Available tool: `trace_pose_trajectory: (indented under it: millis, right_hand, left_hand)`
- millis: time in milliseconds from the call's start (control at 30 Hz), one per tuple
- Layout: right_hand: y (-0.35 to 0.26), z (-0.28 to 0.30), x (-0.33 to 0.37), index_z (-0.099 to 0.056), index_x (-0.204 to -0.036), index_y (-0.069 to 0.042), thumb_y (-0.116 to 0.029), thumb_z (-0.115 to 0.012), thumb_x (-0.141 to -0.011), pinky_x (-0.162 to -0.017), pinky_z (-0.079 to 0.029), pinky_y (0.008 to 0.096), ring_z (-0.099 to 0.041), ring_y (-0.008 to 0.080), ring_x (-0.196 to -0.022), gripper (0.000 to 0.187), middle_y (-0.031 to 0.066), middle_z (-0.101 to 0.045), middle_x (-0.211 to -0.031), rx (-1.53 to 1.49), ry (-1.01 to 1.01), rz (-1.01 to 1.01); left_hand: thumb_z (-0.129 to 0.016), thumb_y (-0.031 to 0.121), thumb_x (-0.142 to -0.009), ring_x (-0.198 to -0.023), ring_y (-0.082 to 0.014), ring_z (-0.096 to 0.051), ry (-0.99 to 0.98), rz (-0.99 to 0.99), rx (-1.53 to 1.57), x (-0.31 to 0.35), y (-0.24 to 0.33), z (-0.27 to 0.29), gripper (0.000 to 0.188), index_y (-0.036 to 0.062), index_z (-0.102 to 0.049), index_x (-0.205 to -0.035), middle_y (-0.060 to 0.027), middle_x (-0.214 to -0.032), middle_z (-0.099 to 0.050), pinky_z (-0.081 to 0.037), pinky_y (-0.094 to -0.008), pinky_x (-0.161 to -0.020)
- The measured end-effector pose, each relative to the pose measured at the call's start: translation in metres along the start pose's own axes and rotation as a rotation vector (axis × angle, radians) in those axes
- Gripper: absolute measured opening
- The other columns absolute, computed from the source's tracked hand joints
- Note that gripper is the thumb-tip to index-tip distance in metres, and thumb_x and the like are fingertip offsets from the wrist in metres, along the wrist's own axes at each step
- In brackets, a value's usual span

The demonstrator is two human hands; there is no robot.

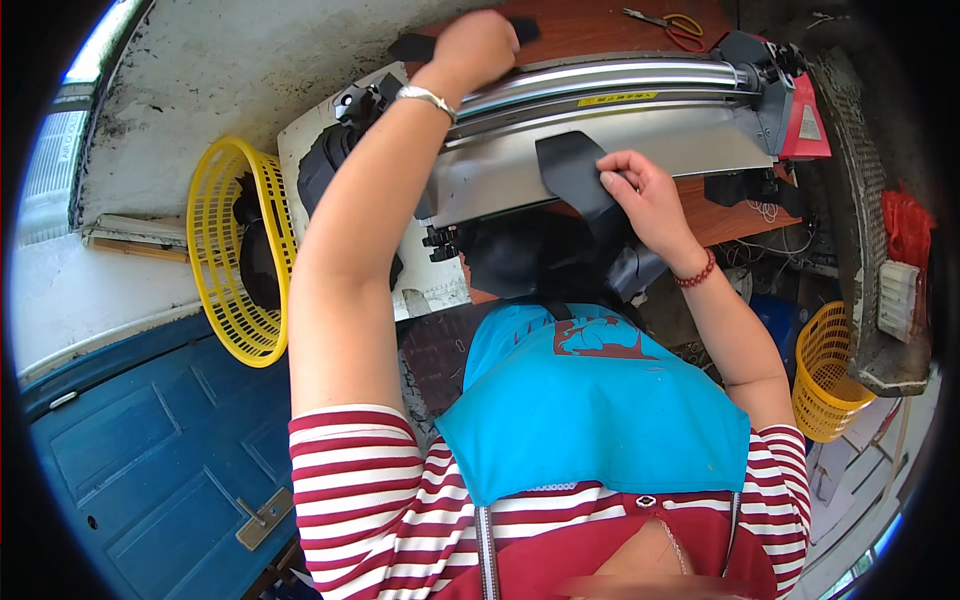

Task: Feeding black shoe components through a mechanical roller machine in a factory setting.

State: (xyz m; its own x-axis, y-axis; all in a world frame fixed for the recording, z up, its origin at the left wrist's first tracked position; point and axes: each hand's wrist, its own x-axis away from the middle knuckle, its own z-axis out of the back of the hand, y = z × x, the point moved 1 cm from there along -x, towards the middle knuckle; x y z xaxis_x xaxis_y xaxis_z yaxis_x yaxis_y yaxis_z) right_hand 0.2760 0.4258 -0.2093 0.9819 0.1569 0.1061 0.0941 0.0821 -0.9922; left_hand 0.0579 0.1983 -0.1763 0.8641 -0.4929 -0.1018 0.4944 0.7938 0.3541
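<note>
A long machine with metal rollers (620, 78) lies across the bench in front of me. Its sloping metal plate (700, 140) faces my body. My right hand (645, 200) pinches the edge of a flat black cut piece (572, 165) between thumb and fingers, holding it over the plate's front edge. My left arm stretches across the rollers, and my left hand (478, 50) is closed on the far side. Flat black material (412, 47) shows on both sides of that fist; what its fingers hold is hidden. More black pieces (530, 250) hang below the plate.
Scissors with orange handles (686, 36) lie on the reddish-brown bench (600, 25) behind the machine. To the left stands a yellow basket (205, 250) with dark pieces inside. Another yellow basket (830, 375) is at the right, below a ledge (890, 375). A blue door (150, 440) is lower left.
</note>
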Motion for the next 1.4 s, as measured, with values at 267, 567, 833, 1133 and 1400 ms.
trace_pose_trajectory:
  millis: [267, 567, 833, 1133, 1400]
  right_hand:
    - [-0.004, 0.008, -0.063, -0.070, -0.103, -0.002, -0.014, -0.072, -0.090, -0.070, -0.051, 0.0317, -0.063, 0.0177, -0.073, 0.019, 0.0086, -0.070, -0.086, 0.419, 0.093, 0.117]
    - [0.009, -0.005, 0.014, -0.069, -0.097, -0.011, -0.014, -0.076, -0.087, -0.062, -0.054, 0.0338, -0.070, 0.0253, -0.074, 0.012, 0.0074, -0.068, -0.085, 0.627, 0.115, 0.633]
    - [0.137, -0.073, 0.006, -0.066, -0.119, -0.006, -0.033, -0.073, -0.088, -0.093, -0.048, 0.0490, -0.063, 0.0364, -0.112, 0.042, 0.0172, -0.065, -0.120, 1.121, -0.019, 0.326]
    - [0.144, -0.079, 0.005, -0.072, -0.098, -0.010, -0.027, -0.074, -0.087, -0.100, -0.044, 0.0468, -0.063, 0.0319, -0.109, 0.020, 0.0111, -0.068, -0.105, 0.916, -0.057, 0.419]
    - [0.027, -0.030, 0.038, -0.069, -0.106, -0.005, -0.008, -0.072, -0.092, -0.074, -0.054, 0.0316, -0.069, 0.0200, -0.082, 0.015, 0.0063, -0.073, -0.092, 0.177, -0.183, 0.377]
  left_hand:
    - [-0.069, 0.034, -0.083, -0.085, -0.0338, -0.072, -0.354, 0.307, 0.260, -0.010, 0.012, -0.024, 0.038, -0.0027, -0.077, -0.089, -0.0232, -0.090, -0.074, -0.054, -0.0425, -0.081]
    - [-0.074, 0.021, -0.090, -0.060, -0.0203, -0.054, -0.064, 0.527, 0.506, -0.026, -0.025, -0.018, 0.033, -0.0008, -0.064, -0.068, -0.0058, -0.064, -0.056, -0.046, -0.0423, -0.057]
    - [-0.074, 0.017, -0.084, -0.055, -0.0156, -0.055, 0.123, 0.453, 0.576, -0.026, 0.005, 0.040, 0.019, 0.0010, -0.064, -0.080, -0.0063, -0.067, -0.060, -0.044, -0.0326, -0.046]
    - [-0.070, 0.009, -0.085, -0.053, -0.0135, -0.050, 0.312, 0.454, 0.586, -0.018, 0.017, 0.089, 0.014, 0.0050, -0.057, -0.080, -0.0027, -0.067, -0.053, -0.044, -0.0295, -0.043]
    - [-0.054, -0.006, -0.090, -0.060, -0.0185, -0.063, 0.670, 0.242, 0.577, -0.012, 0.017, 0.114, 0.032, 0.0041, -0.071, -0.114, -0.0106, -0.090, -0.071, -0.050, -0.0302, -0.043]
